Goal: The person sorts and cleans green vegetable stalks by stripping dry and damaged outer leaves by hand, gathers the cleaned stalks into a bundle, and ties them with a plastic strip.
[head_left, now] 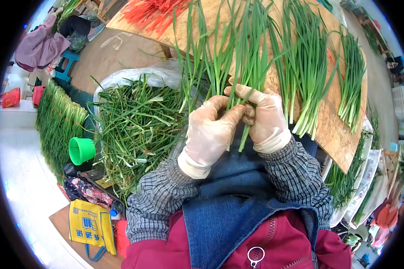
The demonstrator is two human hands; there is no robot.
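My left hand (209, 133) and my right hand (265, 117), both in whitish gloves with bare fingertips showing, meet in front of my lap. Between their closed fingers is a small bunch of garlic chives (251, 49), leaves pointing away and pale stem ends (244, 136) hanging below the fingers. The hands almost touch at the fingertips. More loose chives (220, 58) lie on the board just beyond my left hand. Right of my right hand rests a thicker pile of chives (307, 76), and farther right a tied bundle (351, 80).
A wooden board (341, 148) carries the chives and red ties (155, 13). At left stands a plastic-lined container (116, 80) heaped with leaf scraps (139, 125). Beyond it are a green bucket (81, 151), stacked chives (60, 130), a yellow bag (90, 224) and another person (42, 45).
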